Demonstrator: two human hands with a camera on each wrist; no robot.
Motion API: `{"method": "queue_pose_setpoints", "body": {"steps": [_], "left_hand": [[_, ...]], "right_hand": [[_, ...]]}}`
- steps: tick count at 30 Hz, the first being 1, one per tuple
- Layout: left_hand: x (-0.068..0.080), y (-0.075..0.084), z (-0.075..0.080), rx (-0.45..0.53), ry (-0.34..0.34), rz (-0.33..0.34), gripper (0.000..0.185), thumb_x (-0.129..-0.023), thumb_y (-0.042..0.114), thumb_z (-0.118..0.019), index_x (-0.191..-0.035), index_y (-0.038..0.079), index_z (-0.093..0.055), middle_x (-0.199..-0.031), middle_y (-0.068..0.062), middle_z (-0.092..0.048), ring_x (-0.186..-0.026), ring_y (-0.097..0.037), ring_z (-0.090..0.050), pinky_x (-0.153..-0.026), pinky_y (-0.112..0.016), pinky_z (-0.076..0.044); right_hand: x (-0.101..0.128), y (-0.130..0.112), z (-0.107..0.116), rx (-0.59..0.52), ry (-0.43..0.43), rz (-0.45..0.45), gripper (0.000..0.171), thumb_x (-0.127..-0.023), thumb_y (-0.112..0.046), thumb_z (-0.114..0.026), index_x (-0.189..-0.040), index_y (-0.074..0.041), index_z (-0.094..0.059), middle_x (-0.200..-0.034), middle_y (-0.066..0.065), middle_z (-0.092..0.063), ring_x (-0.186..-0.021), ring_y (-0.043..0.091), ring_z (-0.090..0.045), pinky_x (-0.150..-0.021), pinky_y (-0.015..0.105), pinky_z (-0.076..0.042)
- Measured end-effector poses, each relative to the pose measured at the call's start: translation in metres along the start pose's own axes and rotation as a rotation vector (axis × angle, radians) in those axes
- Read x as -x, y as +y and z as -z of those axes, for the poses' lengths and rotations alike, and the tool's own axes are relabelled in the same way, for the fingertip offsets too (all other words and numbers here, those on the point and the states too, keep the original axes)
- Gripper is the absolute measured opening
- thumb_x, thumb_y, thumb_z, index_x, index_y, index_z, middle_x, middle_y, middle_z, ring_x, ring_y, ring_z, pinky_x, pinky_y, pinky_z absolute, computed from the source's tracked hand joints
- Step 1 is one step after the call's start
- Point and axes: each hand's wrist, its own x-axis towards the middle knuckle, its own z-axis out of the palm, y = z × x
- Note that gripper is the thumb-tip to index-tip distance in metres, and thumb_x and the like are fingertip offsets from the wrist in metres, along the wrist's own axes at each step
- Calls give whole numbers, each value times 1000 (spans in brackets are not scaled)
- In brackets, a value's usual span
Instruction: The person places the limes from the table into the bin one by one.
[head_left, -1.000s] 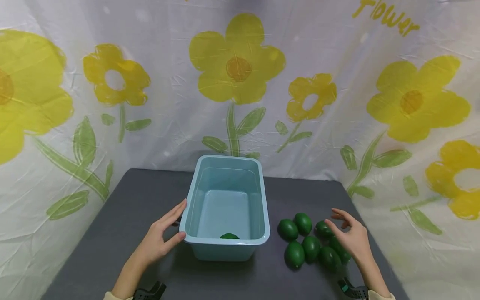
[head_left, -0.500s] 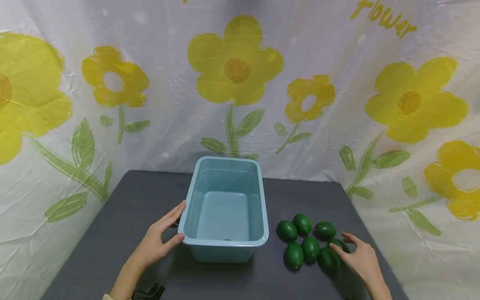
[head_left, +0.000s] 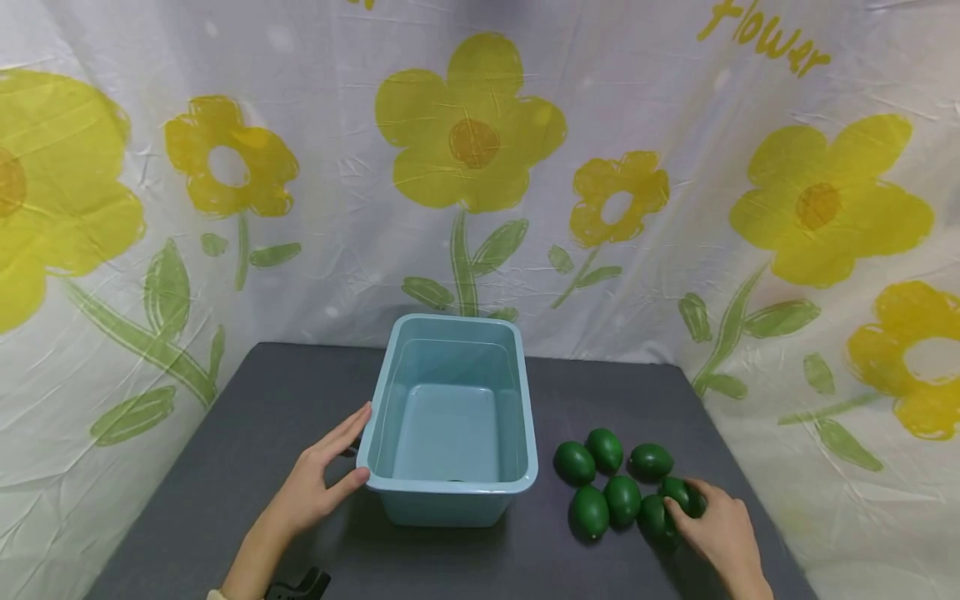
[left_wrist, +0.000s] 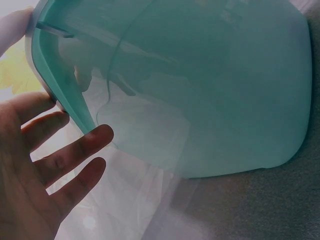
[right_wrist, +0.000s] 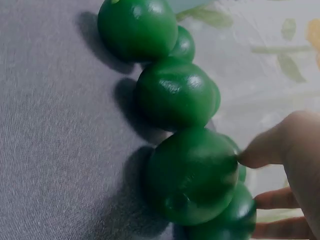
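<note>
Dark green limes (head_left: 588,512) lie in a loose cluster on the right of the table. My right hand (head_left: 722,533) is at the cluster's right end, pinching a lime (head_left: 686,497) between thumb and fingertips. In the right wrist view that lime (right_wrist: 235,215) is partly hidden behind a nearer lime (right_wrist: 192,175). A light blue plastic tub (head_left: 450,485) stands mid-table. My left hand (head_left: 306,485) rests against its left rim and near corner, fingers fairly straight and spread. The left wrist view shows the tub's outer wall (left_wrist: 225,100) beside the fingers.
The dark grey table (head_left: 315,375) reaches back to a white curtain (head_left: 337,250) printed with yellow flowers, which also hangs at both sides. A sliver of something dark shows inside the tub behind its near rim. A black strap (head_left: 298,585) sits at the left wrist.
My right hand has come down and nearer, from above the cluster to the lime at its right end, and its fingers have closed in on it. The left hand stays at the tub.
</note>
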Motion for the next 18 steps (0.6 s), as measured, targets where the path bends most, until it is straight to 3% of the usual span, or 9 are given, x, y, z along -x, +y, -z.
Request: {"method": "queue_pose_setpoints", "body": {"steps": [6, 18], "left_hand": [[0, 0, 0, 5, 10, -7, 77, -92, 9, -75, -162, 9, -44, -166, -10, -45, -135, 2, -52, -93, -24, -55], [-1, 0, -1, -2, 13, 1, 76, -93, 11, -75, -163, 10, -44, -166, -9, -45, -132, 1, -54, -91, -22, -55]], "right_hand": [[-6, 11, -5, -17, -52, -54, 64, -97, -37, -69, -138, 11, -60, -122, 35, -69, -88, 44, -70, -78, 59, -57], [-18, 19, 8, -27, -192, -81, 79, -91, -50, -77, -136, 14, -59, -106, 30, -73, -86, 38, -70, -72, 54, -57]]}}
